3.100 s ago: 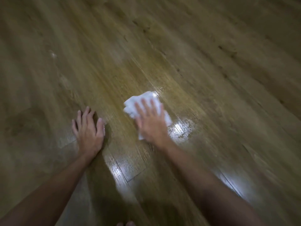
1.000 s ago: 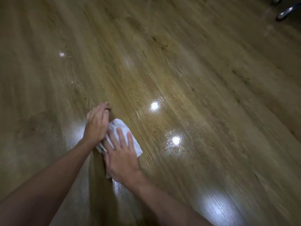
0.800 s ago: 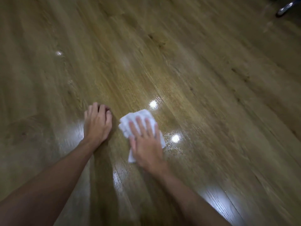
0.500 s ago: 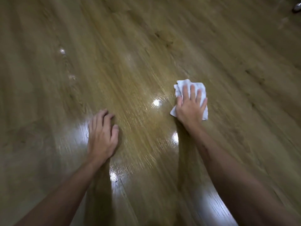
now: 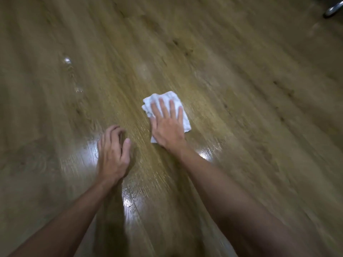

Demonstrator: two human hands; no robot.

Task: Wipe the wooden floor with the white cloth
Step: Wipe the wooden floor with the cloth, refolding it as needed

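Note:
A crumpled white cloth [image 5: 174, 99] lies on the wooden floor [image 5: 241, 75] near the middle of the view. My right hand [image 5: 168, 127] presses flat on the cloth with straight, spread fingers, covering most of it. To its left, my left hand [image 5: 113, 151] rests on the bare floor, fingers slightly bent at the tips, holding nothing. Shiny wet patches reflect light on the boards around and below both hands.
A metal, curved object [image 5: 333, 8] shows at the top right corner, partly cut off by the frame edge. Small bright glints [image 5: 67, 60] sit on the floor at the upper left. Planks run in all directions.
My right hand has slid the cloth back left and toward me from its far-right reach. My left hand stays planted on the floor in about the same spot.

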